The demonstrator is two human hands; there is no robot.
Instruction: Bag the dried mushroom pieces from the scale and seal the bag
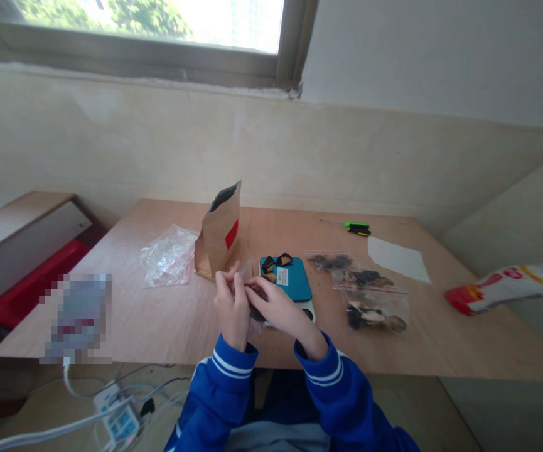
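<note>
My left hand (233, 306) and my right hand (278, 307) meet near the table's front, fingers closed on a small clear plastic bag (255, 329). Dark pieces show through the bag, though my fingers cover most of it. Just beyond my right hand is a small scale with a blue platform (301, 281), and dark dried slices with pale brown insides (284, 259) lie on it. A brown paper pouch (219, 242) with a red label stands open-topped behind my left hand.
Several clear bags of dried pieces (375, 317) lie right of the scale. Beyond are a white paper (398, 258), a green-and-black screwdriver (358, 228) and a tilted red-and-white bottle (506, 287). Left are empty plastic bags (167, 256), a blurred-out object (80, 317) and a power strip (117, 417) below.
</note>
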